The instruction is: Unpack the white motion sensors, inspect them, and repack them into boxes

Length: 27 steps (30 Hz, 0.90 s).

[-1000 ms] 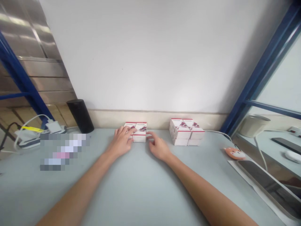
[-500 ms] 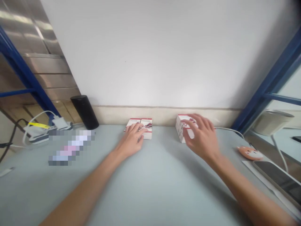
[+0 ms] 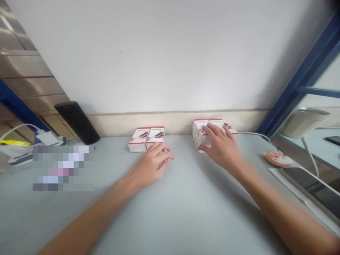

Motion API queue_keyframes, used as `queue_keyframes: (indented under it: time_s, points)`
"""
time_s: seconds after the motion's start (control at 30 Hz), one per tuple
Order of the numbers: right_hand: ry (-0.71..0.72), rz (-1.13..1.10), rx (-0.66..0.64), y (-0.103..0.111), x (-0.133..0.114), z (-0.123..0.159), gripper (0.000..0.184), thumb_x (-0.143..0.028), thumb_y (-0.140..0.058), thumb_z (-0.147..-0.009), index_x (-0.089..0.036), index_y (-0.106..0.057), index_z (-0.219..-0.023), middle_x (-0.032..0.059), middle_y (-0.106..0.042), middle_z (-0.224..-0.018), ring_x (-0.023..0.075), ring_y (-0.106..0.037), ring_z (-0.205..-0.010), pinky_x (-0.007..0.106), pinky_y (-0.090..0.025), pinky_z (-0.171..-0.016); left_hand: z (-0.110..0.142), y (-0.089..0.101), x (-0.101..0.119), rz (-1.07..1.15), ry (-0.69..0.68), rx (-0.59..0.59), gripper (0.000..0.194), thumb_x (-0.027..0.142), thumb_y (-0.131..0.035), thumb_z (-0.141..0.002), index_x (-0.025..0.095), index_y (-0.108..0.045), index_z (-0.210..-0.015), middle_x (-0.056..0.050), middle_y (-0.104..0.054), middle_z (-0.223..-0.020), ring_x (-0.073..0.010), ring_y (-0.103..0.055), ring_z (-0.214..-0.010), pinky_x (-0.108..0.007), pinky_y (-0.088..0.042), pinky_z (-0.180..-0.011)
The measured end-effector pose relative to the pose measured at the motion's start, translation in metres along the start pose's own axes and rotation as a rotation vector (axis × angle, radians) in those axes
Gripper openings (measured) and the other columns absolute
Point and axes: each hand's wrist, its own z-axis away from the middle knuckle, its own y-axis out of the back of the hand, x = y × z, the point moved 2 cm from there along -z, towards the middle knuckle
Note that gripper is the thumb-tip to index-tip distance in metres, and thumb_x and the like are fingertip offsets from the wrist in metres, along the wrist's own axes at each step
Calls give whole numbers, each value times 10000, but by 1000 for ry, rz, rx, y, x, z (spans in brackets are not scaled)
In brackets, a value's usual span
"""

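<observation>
Two small white boxes with red trim [image 3: 139, 139] lie side by side near the wall, left of the middle. My left hand [image 3: 152, 164] hovers just in front of them with fingers loosely bent and apart, nothing in it. To the right is a two-layer block of similar white boxes [image 3: 201, 124]. My right hand [image 3: 223, 145] is on that block, its fingers over the top and its thumb low against the left front of a box. Part of the block's front is hidden behind this hand.
A black cylinder [image 3: 77, 122] stands at the back left beside a power strip [image 3: 22, 156] with white plugs. On the right lie an orange-and-white animal-shaped object [image 3: 278, 159] and a phone-like dark slab [image 3: 310, 187]. A white wall [image 3: 170, 56] bounds the back.
My right hand has gone from beside the left pair of boxes to the right block and closed in on it. My left hand has drawn back off the pair. The view has shifted.
</observation>
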Motion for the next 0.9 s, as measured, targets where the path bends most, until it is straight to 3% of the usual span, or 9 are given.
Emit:
queue_keyframes:
  time_s: [0.27, 0.4, 0.47, 0.57, 0.63, 0.73, 0.9]
  points:
    - [11, -43, 78, 8, 2, -4, 501, -327, -709, -926, -247, -616, -1412, 124, -656, -1505, 329, -614, -1395, 573, -329, -1258, -2, 5, 5, 44, -28, 5, 293, 61, -488, -1003, 210, -740, -1013, -63, -705, -1061, -194, -651, -987, -352, -533, -882]
    - [-59, -111, 141, 20, -5, -7, 502, -439, -741, -932, -238, -662, -1384, 136, -735, -1377, 361, -685, -1267, 546, -463, -1130, -3, 4, 10, 148, 42, -4, 277, 115, -476, -1036, 225, -730, -1032, -52, -718, -1075, -181, -680, -981, -340, -535, -889]
    - [-135, -234, 154, 28, -14, -7, 542, -531, -733, -932, -246, -671, -1390, 129, -791, -1227, 357, -741, -1092, 499, -550, -961, -4, 0, 12, 262, 148, 6, 233, 193, -488, -1064, 245, -715, -1071, -40, -721, -1094, -173, -691, -1000, -332, -540, -908]
    - [-176, -631, 101, 35, -38, -3, 527, -614, -693, -943, -256, -705, -1329, 94, -812, -1116, 284, -748, -881, 383, -573, -737, -6, -8, 14, 488, 414, 55, 193, 348, -542, -1068, 268, -609, -1230, -43, -736, -1111, -183, -716, -1021, -342, -571, -903]
    - [-142, -923, 64, 37, -58, 3, 467, -607, -699, -948, -241, -736, -1235, 85, -809, -1141, 268, -742, -940, 359, -583, -765, -7, -12, 16, 690, 600, 110, 316, 438, -572, -1051, 271, -448, -1290, -53, -756, -1100, -192, -750, -971, -363, -601, -862]
    - [-169, -1185, 27, 35, -82, 11, 445, -570, -716, -952, -238, -721, -1248, 83, -791, -1205, 268, -730, -1044, 380, -593, -871, -8, -14, 20, 957, 802, 198, 443, 530, -598, -1032, 294, -274, -1222, -65, -779, -1118, -203, -788, -900, -398, -636, -822]
    - [-232, -1310, -49, 33, -93, 17, 431, -510, -724, -958, -234, -640, -1278, 104, -739, -1288, 267, -712, -1123, 419, -592, -962, -8, -7, 17, 1055, 871, 340, 469, 577, -619, -1017, 315, -285, -1214, -105, -723, -1342, -234, -779, -1095, -453, -659, -902]
